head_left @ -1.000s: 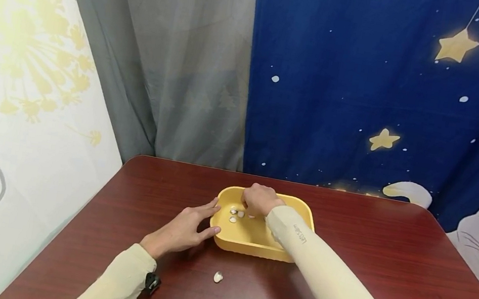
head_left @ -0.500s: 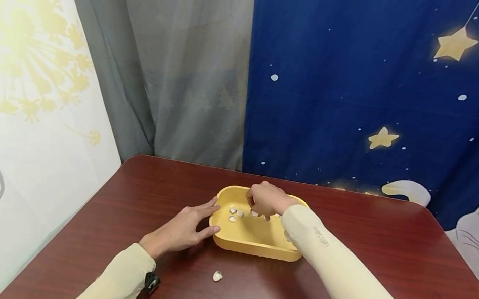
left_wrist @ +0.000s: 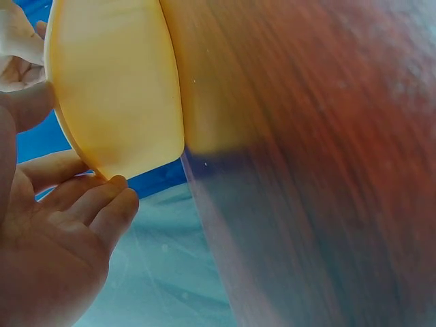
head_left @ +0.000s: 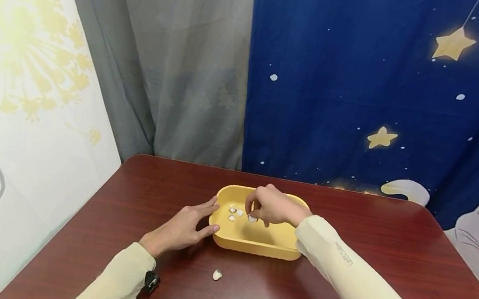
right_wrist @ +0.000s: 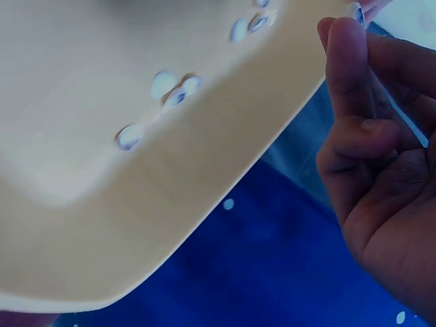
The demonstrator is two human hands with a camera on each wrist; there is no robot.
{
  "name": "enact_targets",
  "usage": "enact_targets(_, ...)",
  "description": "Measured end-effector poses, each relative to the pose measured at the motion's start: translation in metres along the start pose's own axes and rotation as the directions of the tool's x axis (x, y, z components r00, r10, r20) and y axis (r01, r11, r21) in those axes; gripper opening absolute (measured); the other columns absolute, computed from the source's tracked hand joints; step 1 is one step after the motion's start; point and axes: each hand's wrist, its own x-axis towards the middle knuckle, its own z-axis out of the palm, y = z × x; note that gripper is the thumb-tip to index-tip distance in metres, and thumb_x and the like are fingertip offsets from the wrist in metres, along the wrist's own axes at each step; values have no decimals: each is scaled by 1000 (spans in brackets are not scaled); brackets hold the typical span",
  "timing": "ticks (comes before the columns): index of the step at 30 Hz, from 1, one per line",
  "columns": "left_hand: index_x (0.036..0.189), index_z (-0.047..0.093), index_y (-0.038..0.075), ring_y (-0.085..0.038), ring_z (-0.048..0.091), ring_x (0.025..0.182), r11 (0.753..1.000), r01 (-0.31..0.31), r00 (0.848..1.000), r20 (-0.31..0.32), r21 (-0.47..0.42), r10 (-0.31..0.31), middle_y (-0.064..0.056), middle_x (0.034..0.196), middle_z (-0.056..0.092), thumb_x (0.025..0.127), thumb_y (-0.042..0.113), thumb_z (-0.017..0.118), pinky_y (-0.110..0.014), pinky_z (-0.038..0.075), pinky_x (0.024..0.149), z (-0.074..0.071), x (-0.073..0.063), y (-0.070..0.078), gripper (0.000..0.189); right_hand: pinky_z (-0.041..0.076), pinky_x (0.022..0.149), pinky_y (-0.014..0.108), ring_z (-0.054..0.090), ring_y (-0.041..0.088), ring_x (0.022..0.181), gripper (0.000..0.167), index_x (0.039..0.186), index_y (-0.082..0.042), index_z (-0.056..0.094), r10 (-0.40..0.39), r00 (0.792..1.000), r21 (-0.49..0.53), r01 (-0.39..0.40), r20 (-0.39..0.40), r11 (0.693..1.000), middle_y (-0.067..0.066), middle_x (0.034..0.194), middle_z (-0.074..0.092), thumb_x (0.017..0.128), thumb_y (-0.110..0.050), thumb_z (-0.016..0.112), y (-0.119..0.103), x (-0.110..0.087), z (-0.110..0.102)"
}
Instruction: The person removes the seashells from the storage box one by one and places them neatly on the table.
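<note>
My right hand is over the yellow bin, pinching a small white shell between thumb and fingertips. In the head view that shell shows just under the fingers. My left hand rests against the bin's left end, thumb near the front corner and fingers extended along the side, touching the rim. Inside the bin a few white shells lie near the left end. The right wrist view shows several more shells along the wall; my right hand covers some of these in the head view.
One loose white shell with a brown end lies on the dark red table, in front of the bin. Behind the table hang a grey curtain and a blue star-patterned curtain. A white patterned cloth hangs at the left.
My right hand has risen from the bin's floor and shifted right and toward me, with a white shell now at its fingertips. The left hand keeps its place on the bin.
</note>
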Motion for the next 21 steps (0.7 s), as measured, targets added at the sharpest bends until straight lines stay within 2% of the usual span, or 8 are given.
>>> enact_targets(2,148,48,2,-28,46,145,1000,-5,1000,-2,2,5,-14,162,35,98,35,65,-47,42,116,0,0,0,63,54,66,24,63,13,44,13,85,-18,73,-13,1000,2,13,-8,1000,-7,65,69,92,-8,70,-3,-4,2)
enact_targets(5,148,48,2,-28,46,145,1000,-6,1000,-4,0,6,-14,162,35,98,35,65,-46,43,115,0,-1,0,63,55,68,27,67,22,49,12,85,-16,73,-37,999,28,37,-9,999,-1,70,73,91,-7,70,-9,-9,5)
enact_targets(8,148,48,2,-28,45,145,1000,-1,1000,-6,-5,1,-13,162,35,98,34,65,-47,43,115,-1,-1,1,62,55,63,25,68,27,52,11,84,-13,72,-69,998,57,69,-5,996,4,75,74,91,-5,69,-14,-14,8)
enact_targets(9,149,47,2,-28,45,145,1000,2,1000,-4,-8,-2,-13,163,35,98,34,65,-47,42,115,-1,-1,1,63,55,55,26,68,27,51,12,83,-12,72,-80,997,69,80,-5,994,5,75,74,91,-4,69,-16,-16,10)
enact_targets(14,149,47,2,-28,46,144,1000,9,1000,-4,-16,-9,-14,162,35,97,34,66,-47,43,115,-1,-1,1,63,52,49,21,59,9,43,12,80,-14,72,-130,991,59,131,-17,990,-5,71,71,90,-6,71,-22,-21,18)
enact_targets(17,149,47,2,-28,46,144,1000,11,1000,-6,-18,-11,-14,162,35,97,34,66,-47,43,115,0,-1,1,64,51,59,18,55,-2,50,11,79,-16,72,-164,986,24,165,-32,986,-9,70,70,88,-9,74,-26,-25,23)
enact_targets(21,148,48,2,-29,47,143,1000,-5,1000,-13,-10,5,-15,162,36,97,34,66,-47,44,114,0,0,0,63,48,73,20,56,-6,63,10,80,-19,74,-188,982,-17,187,-36,982,-13,72,71,88,-14,76,-31,-28,30)
